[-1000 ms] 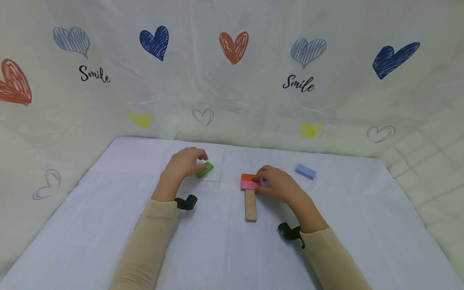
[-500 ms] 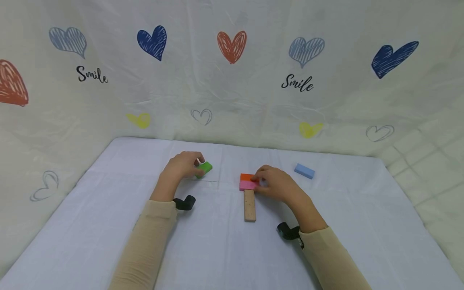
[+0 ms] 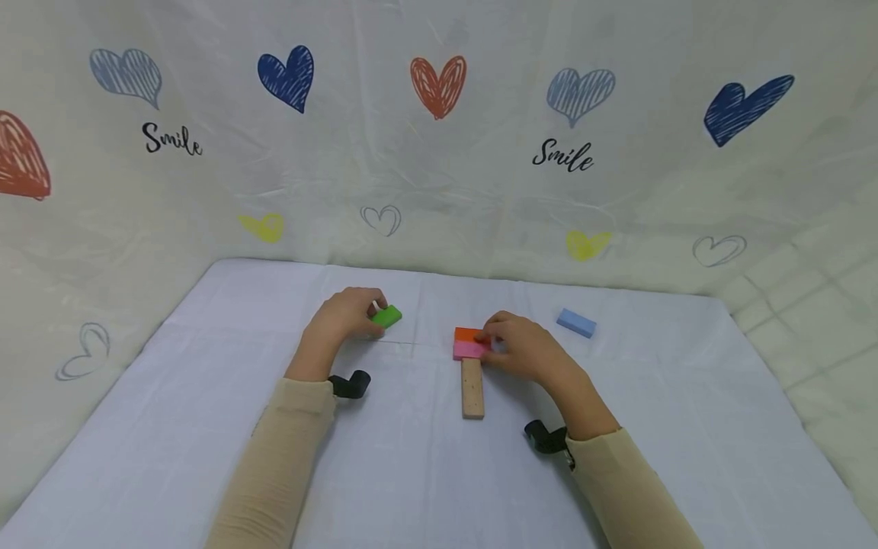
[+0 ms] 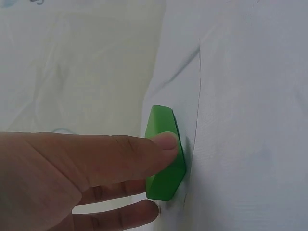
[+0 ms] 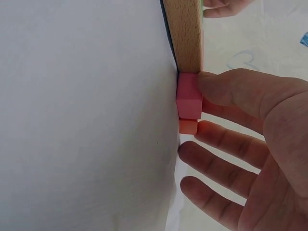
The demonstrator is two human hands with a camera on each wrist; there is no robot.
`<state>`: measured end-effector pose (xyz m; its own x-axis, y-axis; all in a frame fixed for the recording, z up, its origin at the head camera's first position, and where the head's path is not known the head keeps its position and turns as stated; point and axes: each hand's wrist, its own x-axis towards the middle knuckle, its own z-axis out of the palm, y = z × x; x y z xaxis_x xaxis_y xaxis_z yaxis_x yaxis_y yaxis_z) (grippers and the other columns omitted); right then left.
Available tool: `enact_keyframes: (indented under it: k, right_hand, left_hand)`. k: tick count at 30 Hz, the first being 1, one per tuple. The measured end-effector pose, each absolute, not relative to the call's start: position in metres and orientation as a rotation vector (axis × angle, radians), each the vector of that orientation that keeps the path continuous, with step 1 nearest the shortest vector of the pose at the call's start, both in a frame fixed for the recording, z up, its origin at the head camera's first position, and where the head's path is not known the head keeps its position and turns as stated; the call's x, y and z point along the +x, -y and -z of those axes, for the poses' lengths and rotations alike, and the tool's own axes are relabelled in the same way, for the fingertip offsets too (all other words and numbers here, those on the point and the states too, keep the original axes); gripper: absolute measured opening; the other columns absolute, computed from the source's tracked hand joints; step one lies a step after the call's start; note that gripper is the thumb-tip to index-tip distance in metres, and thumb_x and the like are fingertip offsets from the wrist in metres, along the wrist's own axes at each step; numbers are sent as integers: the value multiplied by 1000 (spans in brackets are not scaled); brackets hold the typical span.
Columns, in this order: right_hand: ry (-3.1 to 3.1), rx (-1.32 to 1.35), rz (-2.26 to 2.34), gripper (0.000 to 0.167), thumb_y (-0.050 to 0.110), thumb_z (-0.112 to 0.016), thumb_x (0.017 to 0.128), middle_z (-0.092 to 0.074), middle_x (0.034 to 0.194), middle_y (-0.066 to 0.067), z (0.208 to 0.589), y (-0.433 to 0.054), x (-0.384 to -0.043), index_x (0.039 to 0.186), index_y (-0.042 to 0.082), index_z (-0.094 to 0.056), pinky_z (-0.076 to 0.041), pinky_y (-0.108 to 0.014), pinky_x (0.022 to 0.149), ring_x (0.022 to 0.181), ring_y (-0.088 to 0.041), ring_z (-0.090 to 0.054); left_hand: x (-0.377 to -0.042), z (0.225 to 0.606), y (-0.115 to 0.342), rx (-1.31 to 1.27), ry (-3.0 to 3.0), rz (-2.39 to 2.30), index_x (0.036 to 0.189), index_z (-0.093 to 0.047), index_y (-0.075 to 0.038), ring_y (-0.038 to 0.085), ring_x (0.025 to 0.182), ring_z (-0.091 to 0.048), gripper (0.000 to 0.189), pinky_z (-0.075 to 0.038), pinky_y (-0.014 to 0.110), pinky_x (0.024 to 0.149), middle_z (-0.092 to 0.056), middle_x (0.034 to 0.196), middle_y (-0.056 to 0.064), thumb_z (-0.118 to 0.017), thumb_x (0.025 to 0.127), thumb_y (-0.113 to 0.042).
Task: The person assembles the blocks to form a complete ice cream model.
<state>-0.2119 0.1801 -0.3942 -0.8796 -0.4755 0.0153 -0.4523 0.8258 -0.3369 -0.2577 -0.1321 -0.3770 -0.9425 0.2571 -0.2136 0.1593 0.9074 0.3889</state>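
Observation:
My left hand (image 3: 343, 314) pinches a green block (image 3: 389, 316) at the back left of the table. In the left wrist view the thumb lies across the green block (image 4: 160, 120), with fingers behind it. My right hand (image 3: 524, 349) grips the right end of two blocks laid side by side, an orange block (image 3: 466, 334) and a pink block (image 3: 466, 351). The right wrist view has the thumb on the pink block (image 5: 188, 94) and a fingertip at the orange block (image 5: 188, 126). A plain wooden block (image 3: 472, 389) runs from the pink one toward the front.
A blue block (image 3: 576, 322) lies at the back right, beyond my right hand. The white-covered table (image 3: 425, 473) meets a pale backdrop (image 3: 480, 198) printed with hearts and "Smile". Dark wrist-worn devices stick out below each hand.
My left hand has lowered slightly and its fingers have closed on the green block, which is now tilted a little differently. The right hand and its blocks have stayed in place.

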Motion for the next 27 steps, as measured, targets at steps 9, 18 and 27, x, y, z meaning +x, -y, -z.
enact_keyframes:
  k: [9, 18, 27]
  right_hand:
    - [-2934, -737, 510, 30, 28, -77, 88, -65, 121, -4, 392, -179, -211, 114, 12, -74, -51, -45, 98, 112, -25, -61]
    - [-2936, -739, 512, 30, 27, -76, 89, -65, 121, -4, 393, -179, -211, 114, 12, -74, -50, -46, 99, 113, -26, -61]
    - [-2928, -733, 516, 29, 26, -76, 88, -65, 121, -4, 394, -180, -212, 114, 12, -74, -50, -46, 100, 114, -25, -61]
  left_hand:
    - [-260, 380, 130, 352, -2818, -550, 126, -63, -14, 27, 105, -60, 44, -48, 45, 93, -66, 119, 10, -78, 84, -16]
    - [-260, 382, 125, 428, -2833, -539, 126, -63, -13, 27, 107, -60, 42, -47, 44, 95, -66, 121, 11, -74, 85, -11]
    - [-261, 388, 115, 509, -2860, -510, 127, -63, -13, 25, 108, -60, 41, -48, 43, 96, -65, 121, 10, -75, 88, -11]
